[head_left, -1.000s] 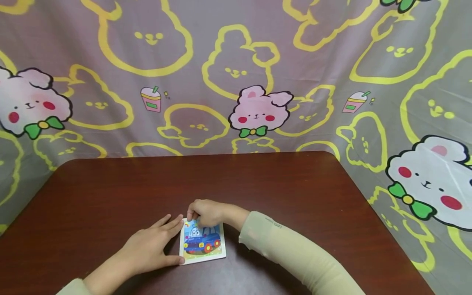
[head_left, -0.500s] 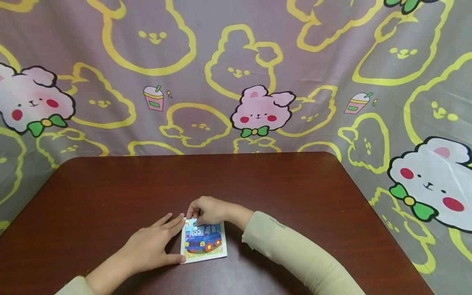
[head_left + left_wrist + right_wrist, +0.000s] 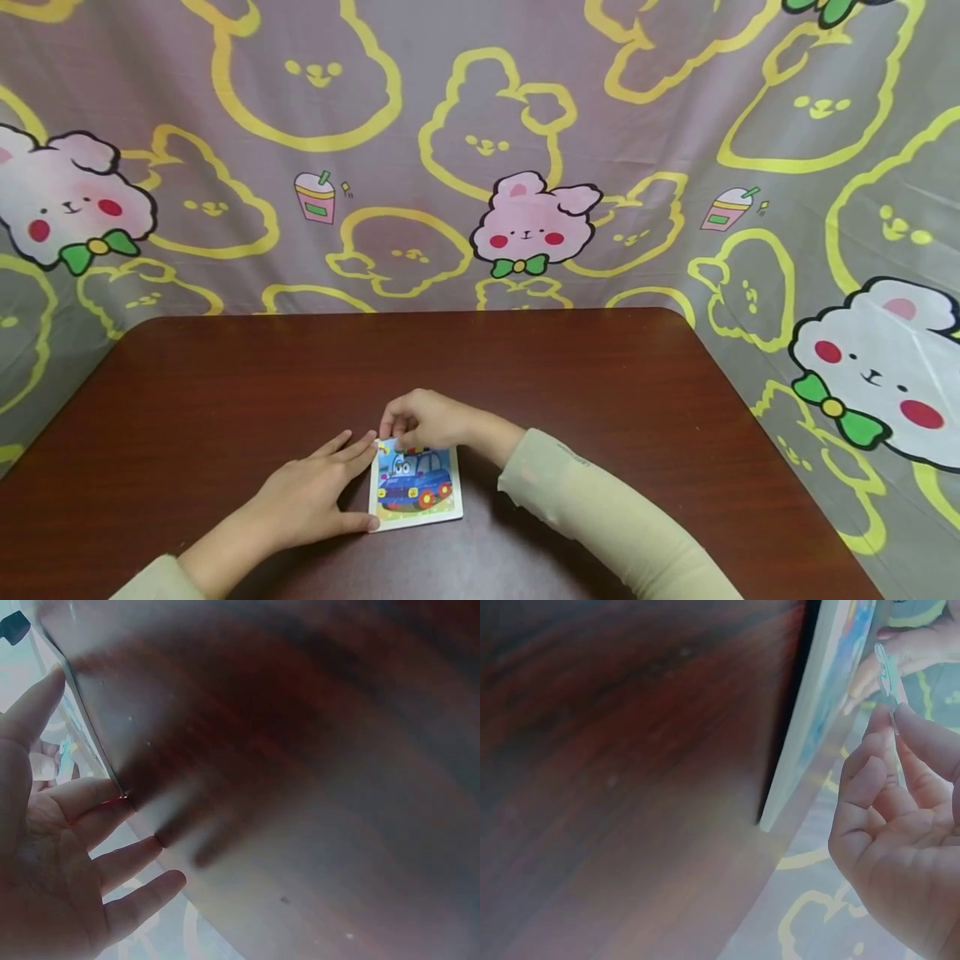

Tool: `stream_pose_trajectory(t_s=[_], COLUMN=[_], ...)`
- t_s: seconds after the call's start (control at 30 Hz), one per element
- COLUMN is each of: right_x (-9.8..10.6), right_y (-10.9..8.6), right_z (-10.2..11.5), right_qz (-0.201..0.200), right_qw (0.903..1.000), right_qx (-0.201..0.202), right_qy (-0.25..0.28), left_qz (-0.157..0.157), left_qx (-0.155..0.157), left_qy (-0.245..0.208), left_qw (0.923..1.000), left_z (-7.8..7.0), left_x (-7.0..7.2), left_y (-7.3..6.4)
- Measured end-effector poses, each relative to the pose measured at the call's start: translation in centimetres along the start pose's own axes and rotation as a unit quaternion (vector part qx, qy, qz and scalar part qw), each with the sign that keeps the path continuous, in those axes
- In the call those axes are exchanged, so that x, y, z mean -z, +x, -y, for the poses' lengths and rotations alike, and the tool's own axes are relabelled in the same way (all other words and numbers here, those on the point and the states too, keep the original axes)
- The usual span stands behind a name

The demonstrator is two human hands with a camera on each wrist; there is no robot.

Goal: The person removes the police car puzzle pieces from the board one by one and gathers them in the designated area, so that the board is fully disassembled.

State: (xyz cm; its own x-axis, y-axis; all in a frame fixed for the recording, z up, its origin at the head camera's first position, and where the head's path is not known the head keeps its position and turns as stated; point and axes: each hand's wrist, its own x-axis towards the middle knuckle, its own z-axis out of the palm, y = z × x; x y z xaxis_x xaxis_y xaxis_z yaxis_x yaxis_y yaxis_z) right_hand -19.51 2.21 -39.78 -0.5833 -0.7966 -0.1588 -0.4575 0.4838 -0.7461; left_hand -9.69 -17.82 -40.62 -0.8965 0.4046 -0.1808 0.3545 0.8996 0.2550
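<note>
A small flat puzzle [image 3: 423, 521] with a white border and a blue cartoon car picture lies on the table. My left hand [image 3: 303, 504] is spread along its left side, thumb at the near corner and index fingertip at the far corner. In the left wrist view those fingers stretch out fairly straight beside the puzzle's edge [image 3: 91, 739]. Over the far left part of the picture, my right hand [image 3: 431, 419] pinches a thin, pale green-and-white puzzle piece [image 3: 889, 679] between thumb and forefinger. The right hand hides the picture's upper part in the head view.
The dark brown wooden table [image 3: 570, 383] extends around the puzzle, with rounded far corners. A grey-pink curtain [image 3: 637, 142] printed with bunnies and yellow outlines hangs along its back and sides.
My right hand has shifted slightly away towards the table's far side, uncovering more of the car's roof. The left hand stays at the puzzle's left side.
</note>
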Motion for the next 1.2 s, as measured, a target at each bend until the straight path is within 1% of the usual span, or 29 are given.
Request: stream_pose_trajectory(t_s=[0.23,0.37,0.5,0.6,0.8,1.1,1.2], right_x=[0.8,1.3,1.8,2.0,2.8,3.9,4.3], right_y=[-1.1,-1.9,-2.9,-3.6,-5.3,-7.5,-8.1], right_z=[0.0,-0.4,-0.9,-1.2,-1.7,-2.7,-3.2], right_qz=[-0.017,-0.029,-0.032,-0.03,-0.038,-0.053,-0.057], right_qw=[0.9996,0.9991,0.9986,0.9987,0.9984,0.9971,0.9967], right_qx=[0.008,0.014,0.014,0.012,0.006,-0.015,-0.015], right_qy=[0.022,0.029,0.039,0.041,0.042,0.051,0.056], left_qz=[0.001,0.002,0.001,-0.004,-0.013,-0.015,-0.013], left_qx=[-0.006,-0.006,-0.007,-0.006,-0.003,-0.001,0.001], left_qy=[-0.001,0.0,-0.001,0.001,0.0,0.005,0.005], left_qw=[1.0,1.0,1.0,1.0,0.9999,0.9999,0.9999], left_z=[-0.1,-0.1,-0.1,-0.1,-0.2,-0.1,0.0], left_x=[0.0,0.0,-0.1,-0.1,-0.1,-0.2,-0.2], left_y=[0.3,0.4,0.4,0.2,0.2,0.1,0.1])
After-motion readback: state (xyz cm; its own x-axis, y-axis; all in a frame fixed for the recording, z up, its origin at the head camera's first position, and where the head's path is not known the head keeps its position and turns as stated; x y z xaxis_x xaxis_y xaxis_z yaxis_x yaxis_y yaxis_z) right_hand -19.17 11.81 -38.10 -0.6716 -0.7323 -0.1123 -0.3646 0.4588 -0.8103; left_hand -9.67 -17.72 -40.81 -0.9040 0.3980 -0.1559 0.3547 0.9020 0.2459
